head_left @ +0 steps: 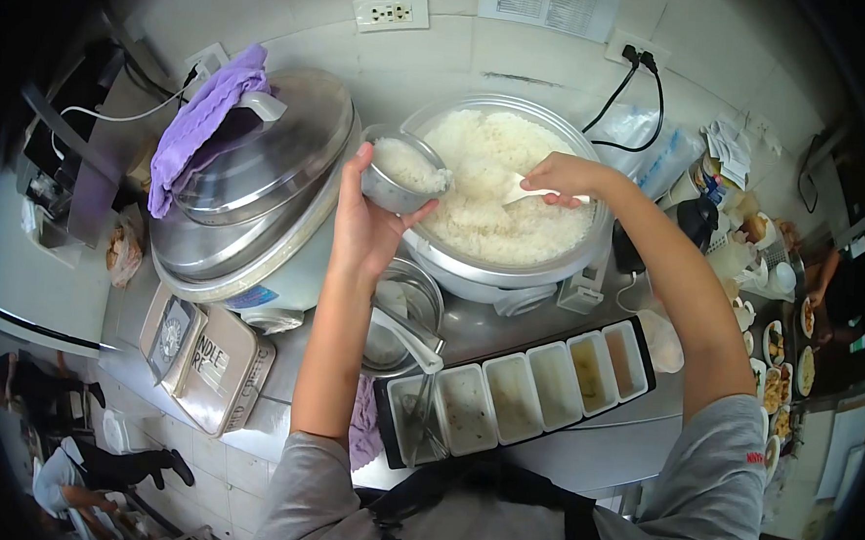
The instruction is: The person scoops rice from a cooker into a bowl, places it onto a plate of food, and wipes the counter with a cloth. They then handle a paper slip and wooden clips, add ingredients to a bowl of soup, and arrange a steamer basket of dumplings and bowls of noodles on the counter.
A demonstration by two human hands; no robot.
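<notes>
My left hand grips a small metal bowl, tilted toward the cooker, with white rice inside it. My right hand is closed around the handle of a white rice paddle, whose blade rests in the rice. That rice fills a large round rice cooker standing open against the wall. The bowl is held over the cooker's left rim. Part of the paddle is hidden by my fingers.
A second cooker with a metal lid and purple cloth stands left. Nearer me are a metal pot with utensils, a black tray of white containers and a tin box. Plated dishes are at right; people are lower left.
</notes>
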